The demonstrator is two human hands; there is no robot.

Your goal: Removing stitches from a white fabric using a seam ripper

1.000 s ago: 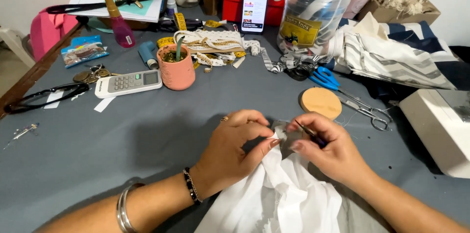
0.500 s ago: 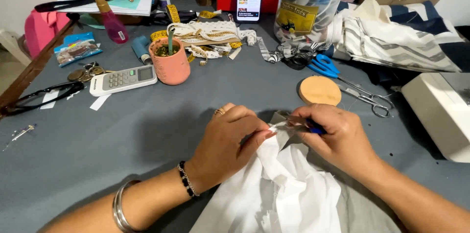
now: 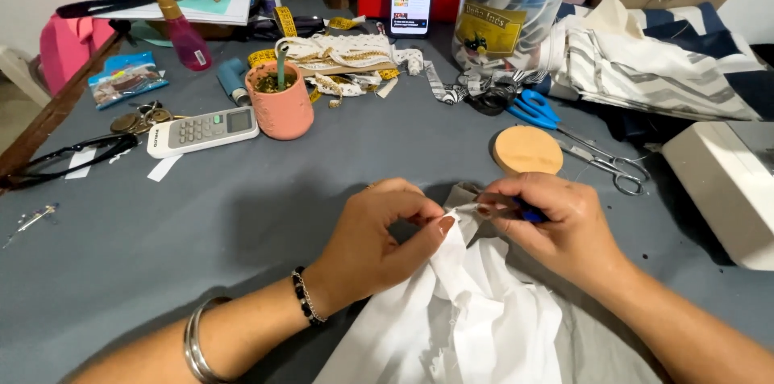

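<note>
Felt of grey colour covers the wide table (image 3: 161,271). Crumpled thin white cloth (image 3: 476,327) lies at the near edge. My left hand (image 3: 379,239) pinches its corner; my right hand (image 3: 556,227), close beside, closes on a small blue-handled tool (image 3: 520,208). Beyond them are steel scissors with blue handles (image 3: 576,140) and a round cork disc (image 3: 527,149).

White fabric (image 3: 476,311), crumpled and bunched, lies just below the round cork coaster (image 3: 527,149); a small blue-handled tool (image 3: 516,208) lies level at its top edge.
</note>
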